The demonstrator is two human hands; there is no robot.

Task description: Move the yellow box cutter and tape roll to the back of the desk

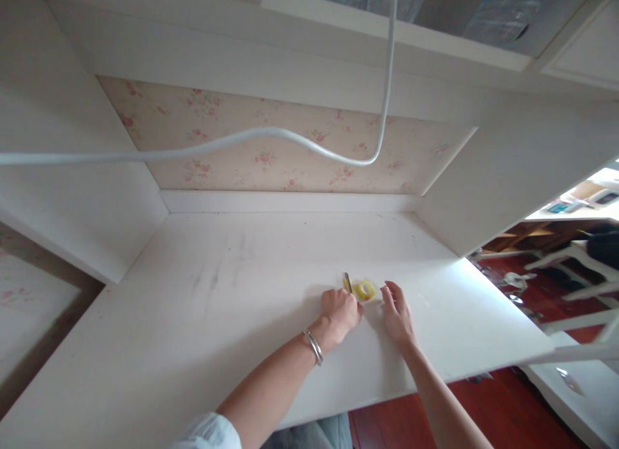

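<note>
My left hand (pixel 340 312), with a silver bangle at the wrist, is closed around a slim yellow-and-dark tool (pixel 349 282) shaped like a utility knife. Its narrow end sticks out beyond my fist; the rest is hidden by the fingers. Just right of it, a small yellow tape roll (pixel 366 289) lies on the white desktop (pixel 271 294). My right hand (pixel 398 315) is on the other side of the roll, fingers loosely curved and apart, holding nothing that I can see. A small gap separates its fingertips from the roll.
A white cable (pixel 271 133) hangs across the view in front of the flowered back panel (pixel 213 152). White side panels flank the desktop. Overhead, a shelf (pixel 435 33) holds clear plastic-wrapped things. To the right are a white chair (pixel 587 268) and red floor (pixel 507 410).
</note>
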